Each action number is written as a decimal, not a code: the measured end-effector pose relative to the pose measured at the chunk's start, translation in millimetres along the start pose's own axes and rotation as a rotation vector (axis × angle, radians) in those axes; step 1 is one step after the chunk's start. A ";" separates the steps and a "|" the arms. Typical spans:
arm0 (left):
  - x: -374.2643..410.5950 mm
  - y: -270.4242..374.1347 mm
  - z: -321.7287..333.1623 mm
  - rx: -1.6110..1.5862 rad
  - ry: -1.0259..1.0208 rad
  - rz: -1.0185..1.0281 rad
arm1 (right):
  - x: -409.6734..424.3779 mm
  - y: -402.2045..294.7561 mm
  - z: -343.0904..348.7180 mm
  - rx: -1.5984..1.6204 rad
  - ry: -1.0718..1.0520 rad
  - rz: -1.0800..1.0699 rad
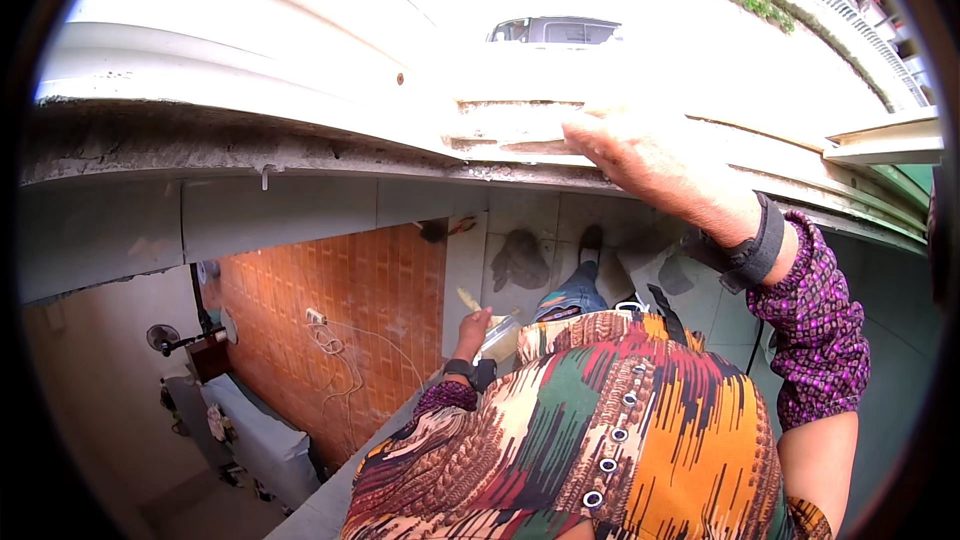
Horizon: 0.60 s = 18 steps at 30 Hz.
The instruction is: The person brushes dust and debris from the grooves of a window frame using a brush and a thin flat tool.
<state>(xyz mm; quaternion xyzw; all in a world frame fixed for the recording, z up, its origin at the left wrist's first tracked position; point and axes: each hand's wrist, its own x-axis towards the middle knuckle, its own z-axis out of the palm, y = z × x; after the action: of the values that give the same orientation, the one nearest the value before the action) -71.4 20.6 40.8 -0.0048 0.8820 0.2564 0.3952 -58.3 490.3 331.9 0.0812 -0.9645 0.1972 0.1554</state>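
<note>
My right hand (pixel 626 146) reaches to the worn window sill (pixel 517 136), where glare washes out its fingers. Whether it holds anything there is hidden by the brightness. Lower down, by my waist, my left hand (pixel 472 331) is closed around a pale yellowish, handle-like object (pixel 469 298) that sticks up past the fingers. Against the same hand is a pale translucent container (pixel 500 339), partly covered by my patterned shirt (pixel 577 405). Dark bands wrap both wrists.
Red-handled pliers (pixel 463 225) and a dark cloth-like heap (pixel 520 260) lie below the sill. To the left, a white power strip (pixel 315 316) with a loose cord lies on orange-brown tiles (pixel 382 292). A fan (pixel 162 337) stands farther off. Outside is a vehicle (pixel 559 30).
</note>
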 end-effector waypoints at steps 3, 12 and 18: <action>-3.4 2.1 1.9 -0.084 0.016 0.035 | 2.2 0.0 24.9 -0.031 0.111 -0.052; -5.4 -16.1 2.2 -0.050 -0.019 -0.076 | 19.1 0.0 61.0 0.308 0.117 0.181; -0.1 -14.8 1.7 -0.084 -0.001 -0.036 | 18.2 -5.8 43.9 0.275 0.157 0.050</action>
<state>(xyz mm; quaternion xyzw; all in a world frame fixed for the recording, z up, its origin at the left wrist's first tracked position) -67.0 8.4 33.3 -0.0371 0.8700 0.2862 0.3998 -85.8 465.5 301.7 0.0620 -0.9151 0.3370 0.2127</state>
